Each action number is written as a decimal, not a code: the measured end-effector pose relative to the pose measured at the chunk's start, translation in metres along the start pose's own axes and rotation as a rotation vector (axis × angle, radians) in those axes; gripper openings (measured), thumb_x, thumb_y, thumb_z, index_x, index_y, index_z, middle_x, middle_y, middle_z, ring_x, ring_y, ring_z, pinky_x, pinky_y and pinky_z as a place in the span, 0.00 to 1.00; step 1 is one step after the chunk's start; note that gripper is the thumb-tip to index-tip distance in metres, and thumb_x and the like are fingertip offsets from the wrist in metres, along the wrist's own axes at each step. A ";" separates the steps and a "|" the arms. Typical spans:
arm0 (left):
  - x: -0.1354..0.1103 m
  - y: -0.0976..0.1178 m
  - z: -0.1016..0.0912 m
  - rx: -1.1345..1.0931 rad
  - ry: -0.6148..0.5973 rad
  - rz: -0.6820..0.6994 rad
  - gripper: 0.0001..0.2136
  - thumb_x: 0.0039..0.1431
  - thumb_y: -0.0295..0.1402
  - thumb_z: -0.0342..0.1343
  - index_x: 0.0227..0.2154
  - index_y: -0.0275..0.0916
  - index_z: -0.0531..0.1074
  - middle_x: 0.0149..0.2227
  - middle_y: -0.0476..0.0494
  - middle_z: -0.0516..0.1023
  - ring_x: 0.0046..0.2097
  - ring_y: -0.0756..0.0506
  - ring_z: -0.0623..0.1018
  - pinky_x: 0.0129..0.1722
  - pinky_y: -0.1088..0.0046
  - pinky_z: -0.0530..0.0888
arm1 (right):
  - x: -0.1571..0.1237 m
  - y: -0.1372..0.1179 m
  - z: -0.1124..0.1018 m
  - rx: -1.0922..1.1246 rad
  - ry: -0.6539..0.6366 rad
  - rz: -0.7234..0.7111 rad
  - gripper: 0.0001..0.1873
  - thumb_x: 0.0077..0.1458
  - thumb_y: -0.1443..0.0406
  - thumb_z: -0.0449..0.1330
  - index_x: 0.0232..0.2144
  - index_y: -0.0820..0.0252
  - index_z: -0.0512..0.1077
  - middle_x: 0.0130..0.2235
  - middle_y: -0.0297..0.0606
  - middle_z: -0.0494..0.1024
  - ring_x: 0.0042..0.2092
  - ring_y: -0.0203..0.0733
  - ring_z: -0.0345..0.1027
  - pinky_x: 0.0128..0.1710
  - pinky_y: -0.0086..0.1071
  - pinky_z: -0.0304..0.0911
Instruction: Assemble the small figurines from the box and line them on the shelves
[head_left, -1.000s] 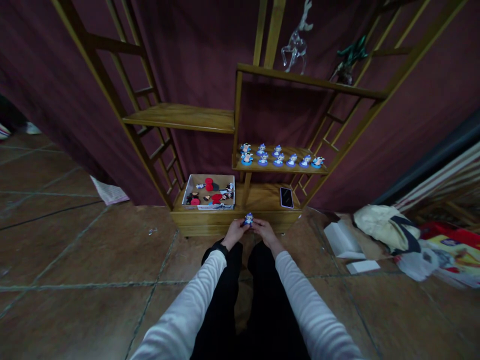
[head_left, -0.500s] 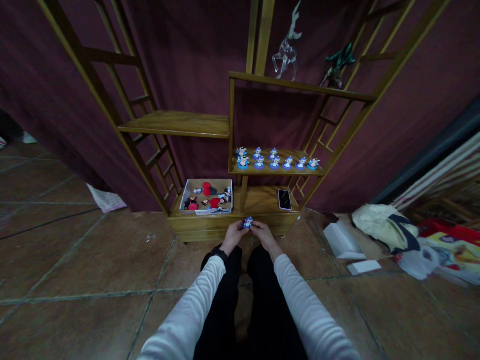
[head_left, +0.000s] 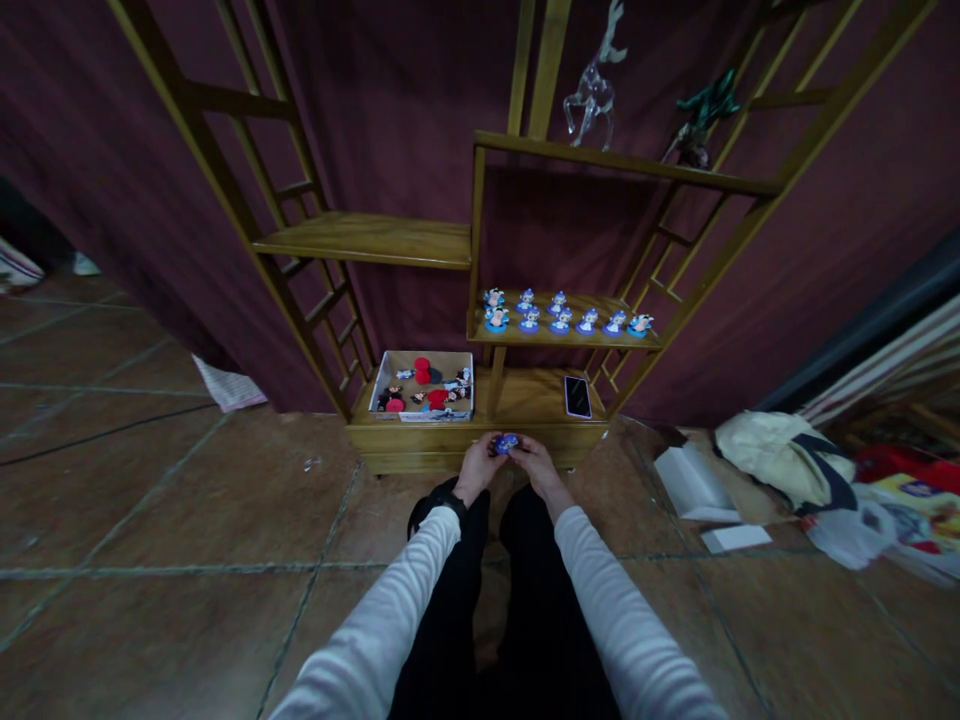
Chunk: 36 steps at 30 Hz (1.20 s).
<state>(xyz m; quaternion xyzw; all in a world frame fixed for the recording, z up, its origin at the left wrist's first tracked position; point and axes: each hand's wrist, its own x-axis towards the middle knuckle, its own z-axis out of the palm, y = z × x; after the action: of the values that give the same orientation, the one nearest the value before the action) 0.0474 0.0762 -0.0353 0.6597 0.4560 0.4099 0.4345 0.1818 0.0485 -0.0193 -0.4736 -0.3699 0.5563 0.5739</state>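
Between my two hands is a small purple-and-blue figurine, held in front of the cabinet's lower edge. The fingers of my left hand close on its left side, and those of my right hand close on its right side. Several similar figurines stand in two rows on the middle shelf. Left of my hands, a shallow cardboard box on the low cabinet top holds several red, black and white figurines, lying loosely.
A phone lies on the cabinet top at the right. Above, a clear deer ornament and a dark green ornament stand on the upper shelf. On the floor at right are a white box, a cloth bag and a plastic bag.
The figurine in my hands has been tipped, from upright to lying over. My view has shifted slightly, and the shelf figurines stand as before.
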 end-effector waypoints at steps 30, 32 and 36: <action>-0.027 0.040 0.004 0.782 -0.082 0.098 0.20 0.58 0.29 0.45 0.55 0.40 0.58 0.46 0.36 0.71 0.45 0.42 0.73 0.42 0.68 0.66 | 0.007 0.012 -0.007 -0.045 0.023 -0.055 0.16 0.34 0.68 0.58 0.31 0.57 0.74 0.34 0.33 0.77 0.38 0.39 0.67 0.42 0.34 0.61; -0.030 0.042 0.004 0.840 -0.077 0.137 0.21 0.59 0.28 0.44 0.56 0.39 0.56 0.45 0.36 0.71 0.45 0.42 0.72 0.43 0.67 0.66 | 0.006 0.013 -0.009 -0.060 0.023 -0.081 0.17 0.34 0.70 0.56 0.32 0.57 0.74 0.35 0.33 0.77 0.39 0.39 0.67 0.44 0.34 0.60; -0.033 0.043 0.004 0.940 -0.058 0.212 0.22 0.59 0.26 0.42 0.58 0.36 0.53 0.43 0.34 0.70 0.45 0.41 0.72 0.44 0.65 0.65 | 0.006 0.014 -0.011 -0.073 0.007 -0.093 0.20 0.33 0.70 0.54 0.33 0.57 0.74 0.38 0.33 0.76 0.41 0.39 0.66 0.46 0.34 0.59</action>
<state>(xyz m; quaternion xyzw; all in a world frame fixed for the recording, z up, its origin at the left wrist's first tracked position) 0.0537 0.0348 -0.0008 0.8386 0.5099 0.1829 0.0574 0.1888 0.0517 -0.0364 -0.4785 -0.4096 0.5135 0.5827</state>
